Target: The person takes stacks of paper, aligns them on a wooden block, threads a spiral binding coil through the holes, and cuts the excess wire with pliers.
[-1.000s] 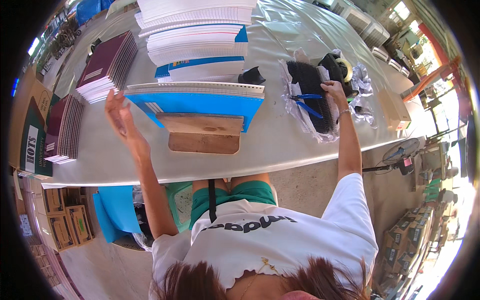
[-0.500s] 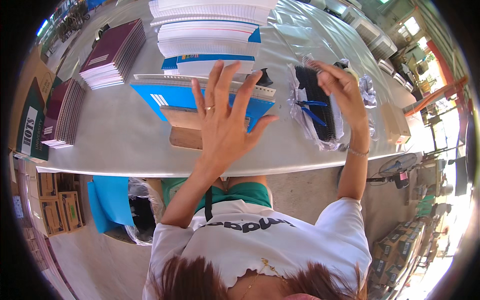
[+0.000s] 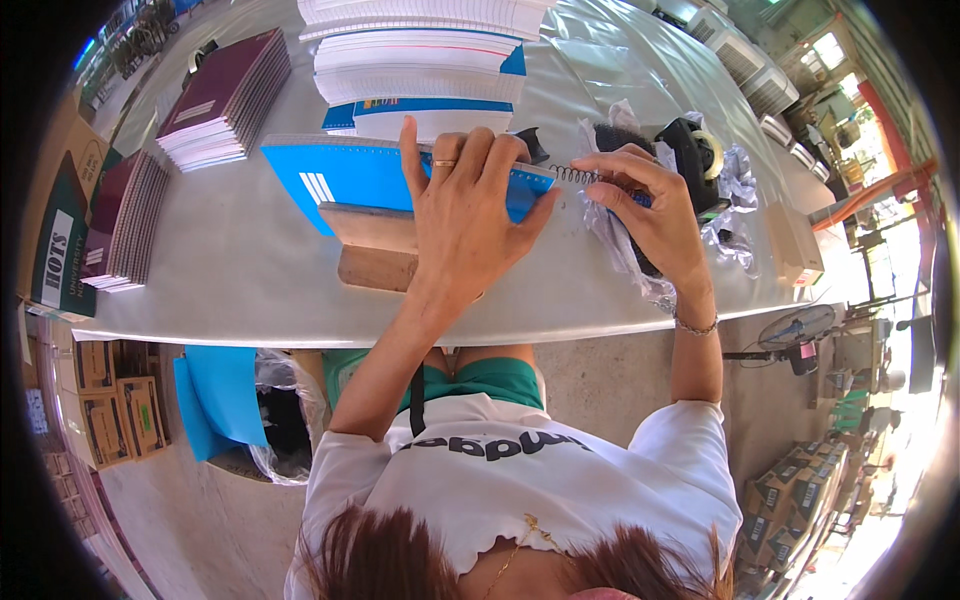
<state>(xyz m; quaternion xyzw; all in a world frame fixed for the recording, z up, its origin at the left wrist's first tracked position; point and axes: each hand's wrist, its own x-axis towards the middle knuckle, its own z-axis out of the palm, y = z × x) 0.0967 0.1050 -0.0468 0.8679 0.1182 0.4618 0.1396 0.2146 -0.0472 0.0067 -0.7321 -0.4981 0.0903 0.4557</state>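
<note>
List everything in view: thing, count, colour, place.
blue notebook: one, blue, table centre, under left hand
wire spiral: one, dark, at notebook's right edge
wooden block: one, brown, under notebook
white stacks: several, white and blue, table rear
maroon books: two stacks, table left
tape dispenser: one, black, table right
left hand: flat on notebook
right hand: fingers pinching spiral
</note>
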